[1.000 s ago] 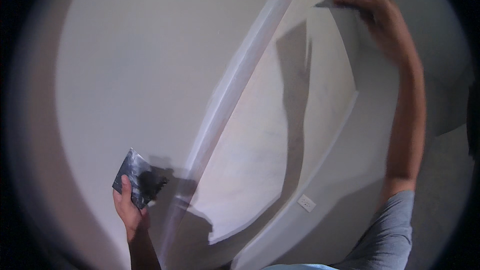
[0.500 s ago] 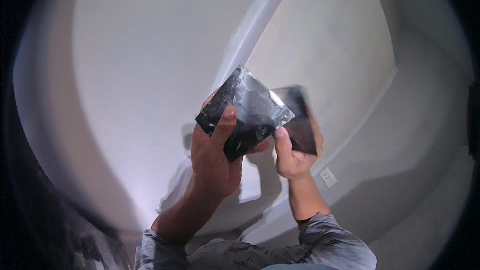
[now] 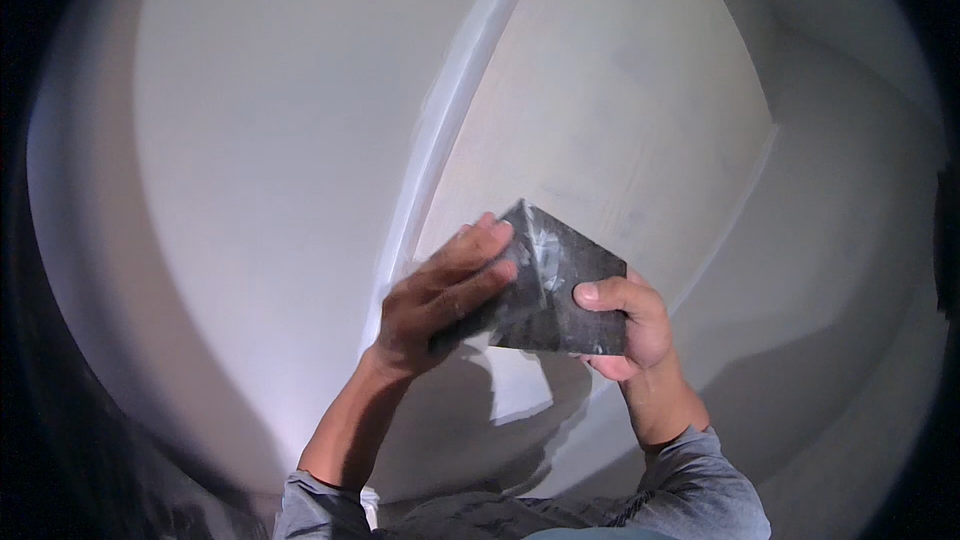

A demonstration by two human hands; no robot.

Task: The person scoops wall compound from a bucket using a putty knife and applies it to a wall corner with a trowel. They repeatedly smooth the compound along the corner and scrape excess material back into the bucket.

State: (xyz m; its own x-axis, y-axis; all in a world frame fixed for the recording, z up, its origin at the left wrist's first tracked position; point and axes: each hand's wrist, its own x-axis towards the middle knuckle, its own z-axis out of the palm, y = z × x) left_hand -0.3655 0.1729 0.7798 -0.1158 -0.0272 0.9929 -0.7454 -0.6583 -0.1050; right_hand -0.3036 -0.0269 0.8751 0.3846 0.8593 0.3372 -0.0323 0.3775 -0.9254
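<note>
My right hand [image 3: 640, 325] grips a dark flat putty spreader [image 3: 590, 255] smeared with white compound, its thumb lying across the face. Another dark spreader [image 3: 508, 308] is in my left hand [image 3: 440, 295], with the fingers laid over its face and the thumb hidden. The two plates meet or overlap in front of me; whether their edges touch is hard to tell. Some blur covers the left hand and its plate.
A pale wall [image 3: 270, 190] spans the left. A white strip of compound [image 3: 405, 210] runs up beside a cream panel [image 3: 580, 90]. Greyer wall [image 3: 830, 210] lies to the right, and shadows of my arms fall below.
Both hands have moved lower and the right spreader has turned its smeared face toward me. My left hand has rolled over, so its fingers now cover its plate instead of the thumb.
</note>
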